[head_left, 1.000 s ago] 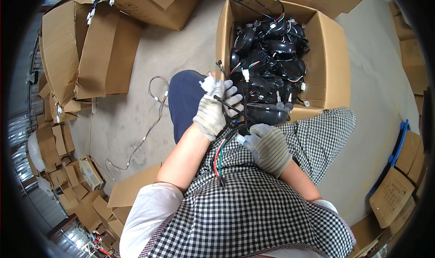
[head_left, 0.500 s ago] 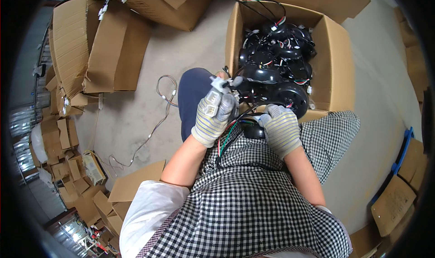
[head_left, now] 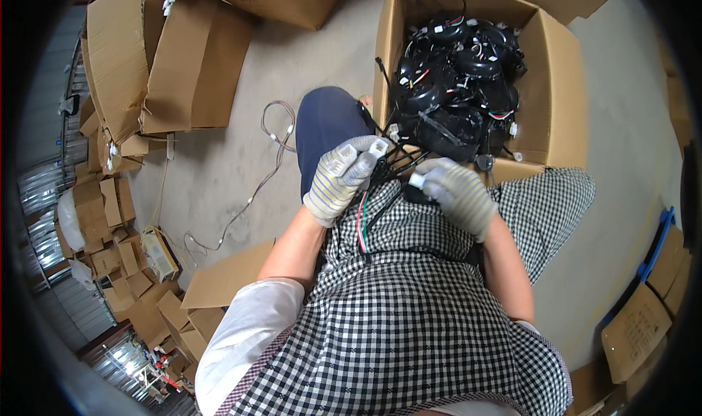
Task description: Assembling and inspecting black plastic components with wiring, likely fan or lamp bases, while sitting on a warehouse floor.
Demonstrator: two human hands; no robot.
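Note:
Both my hands wear pale striped work gloves and are close together over my lap. My left hand [head_left: 333,189] is closed on white plug connectors [head_left: 378,148], whose open ends point up past the fingertips. Black cables [head_left: 398,160] run from beside it toward the box, and thin red, white and green wires [head_left: 362,222] hang below it onto the checked apron. Between the fingertips of my right hand [head_left: 462,197] is a single white connector [head_left: 417,180], held apart from the left hand's connectors. A dark object partly shows beneath the right hand, mostly hidden.
Just ahead stands an open cardboard box [head_left: 563,94] full of glossy black rounded parts [head_left: 450,131] with wires. More boxes [head_left: 194,80] stand at the left. A loose cable [head_left: 252,197] lies on the floor. Cartons and a blue-edged object [head_left: 656,248] are at the right.
My left hand's connectors have turned so their ends face up. The right hand has shifted slightly right and its white connector now shows plainly. The whole view has shifted a little.

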